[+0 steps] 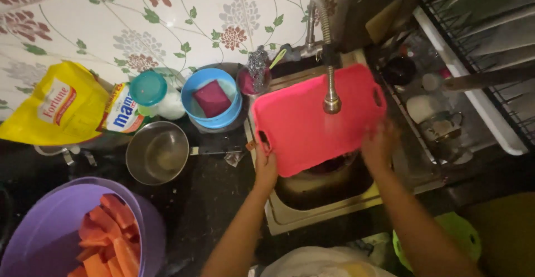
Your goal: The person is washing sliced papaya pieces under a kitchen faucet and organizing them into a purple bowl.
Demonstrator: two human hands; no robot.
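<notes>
Hands [266, 168] on pink cutting board [312, 124]; purple tub [50, 221] of orange pieces [106, 238].

The tap [331, 96] is hanging over my red board [315, 122], blocking above; dark desk [214, 190] left of the sink [312, 207] is lying open.

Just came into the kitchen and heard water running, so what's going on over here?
A person holds a pink cutting board over the sink, under the faucet. The left hand grips its left edge, and the right hand is at its right side. On the counter sit a steel bowl and a purple tub of orange pieces.
</notes>
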